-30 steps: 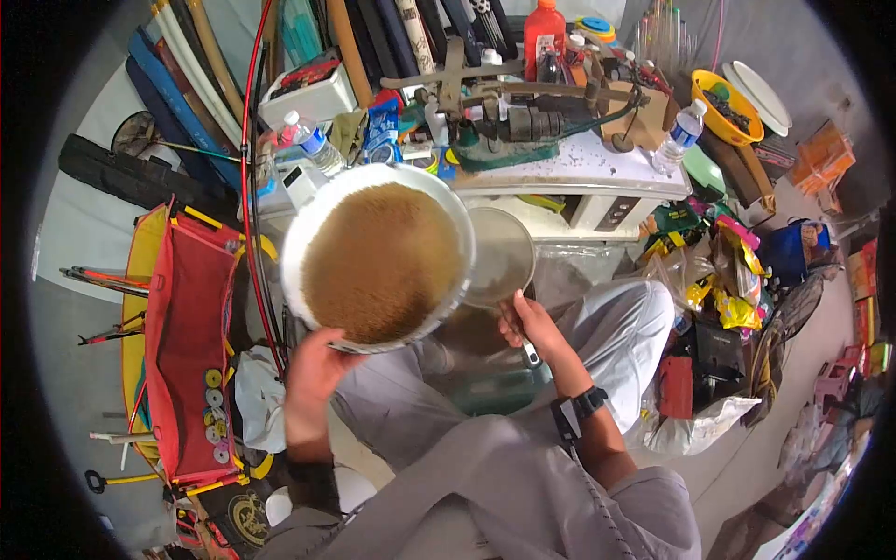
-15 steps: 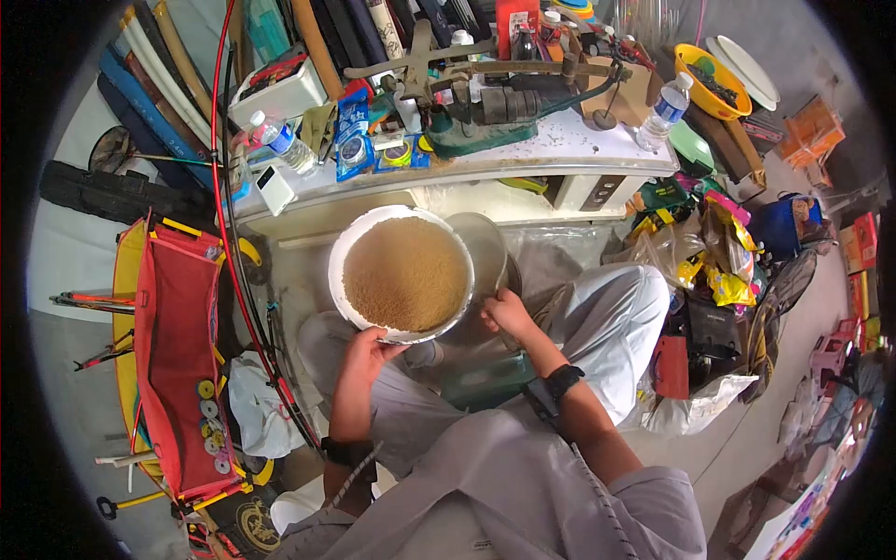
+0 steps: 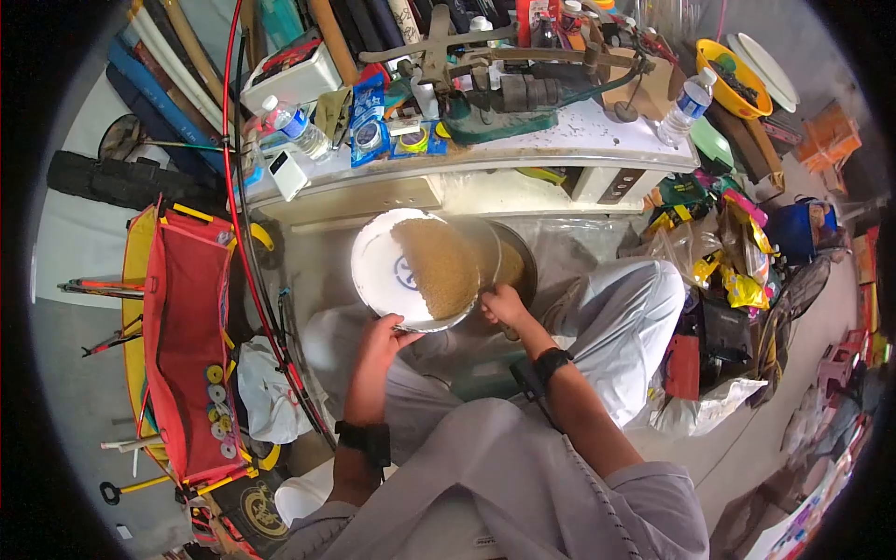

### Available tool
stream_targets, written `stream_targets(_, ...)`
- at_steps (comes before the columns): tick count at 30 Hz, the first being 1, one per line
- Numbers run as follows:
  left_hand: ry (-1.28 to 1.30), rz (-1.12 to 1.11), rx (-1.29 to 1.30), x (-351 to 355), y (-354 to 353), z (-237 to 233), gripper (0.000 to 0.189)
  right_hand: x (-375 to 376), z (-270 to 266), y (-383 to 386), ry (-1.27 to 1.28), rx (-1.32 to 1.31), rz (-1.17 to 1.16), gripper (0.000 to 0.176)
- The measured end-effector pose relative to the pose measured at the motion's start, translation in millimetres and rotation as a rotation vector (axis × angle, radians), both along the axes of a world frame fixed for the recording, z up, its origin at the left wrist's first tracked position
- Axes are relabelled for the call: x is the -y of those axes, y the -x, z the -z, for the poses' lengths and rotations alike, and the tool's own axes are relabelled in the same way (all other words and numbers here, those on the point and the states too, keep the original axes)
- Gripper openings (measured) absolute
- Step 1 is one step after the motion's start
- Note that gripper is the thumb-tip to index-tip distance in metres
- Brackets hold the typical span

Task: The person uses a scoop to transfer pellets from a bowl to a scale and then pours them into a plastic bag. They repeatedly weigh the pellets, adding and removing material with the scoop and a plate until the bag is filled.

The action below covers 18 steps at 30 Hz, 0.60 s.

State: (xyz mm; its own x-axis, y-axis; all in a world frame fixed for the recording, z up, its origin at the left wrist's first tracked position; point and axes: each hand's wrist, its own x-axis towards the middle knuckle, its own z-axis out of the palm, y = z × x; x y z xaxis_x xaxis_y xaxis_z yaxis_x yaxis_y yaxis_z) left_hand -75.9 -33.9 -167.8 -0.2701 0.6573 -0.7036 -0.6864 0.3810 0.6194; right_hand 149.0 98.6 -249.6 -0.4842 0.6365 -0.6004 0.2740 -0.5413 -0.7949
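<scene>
A white bowl [image 3: 375, 266] tips toward the right, with tan grainy material [image 3: 441, 266] heaped along its right side and a blue mark showing on its bared bottom. My left hand [image 3: 381, 341] grips the near rim of this bowl, thumb on the edge. Beside and partly beneath it is a round metal container [image 3: 527, 261] with tan material inside. My right hand [image 3: 504, 306] is closed at the container's near side, around what looks like a thin curved handle [image 3: 498, 257]. The bowl's right edge hides part of the container.
Ahead stands a workbench [image 3: 597, 140] bearing a green metal tool [image 3: 499, 126], water bottles [image 3: 686, 110] and small packets. A red bag [image 3: 191, 345] and upright rods [image 3: 233, 187] are on the left. Plastic packages [image 3: 742, 271] pile up on the right.
The bowl has tilted and shifted right over the metal container. Its tan material has slid to the right side, baring the white bottom. Both hands keep their holds.
</scene>
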Motion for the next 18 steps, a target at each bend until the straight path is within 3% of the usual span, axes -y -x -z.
stream_targets(8, -0.027, 0.051, -0.006, -4, 0, 19, 0.066, 5, 8, -6, -0.039, 0.01, 0.05, 0.021)
stream_targets(18, 0.06, 0.052, -0.154, -14, -18, 4, 0.062, 6, 27, -8, -0.064, 0.057, 0.016, 0.02)
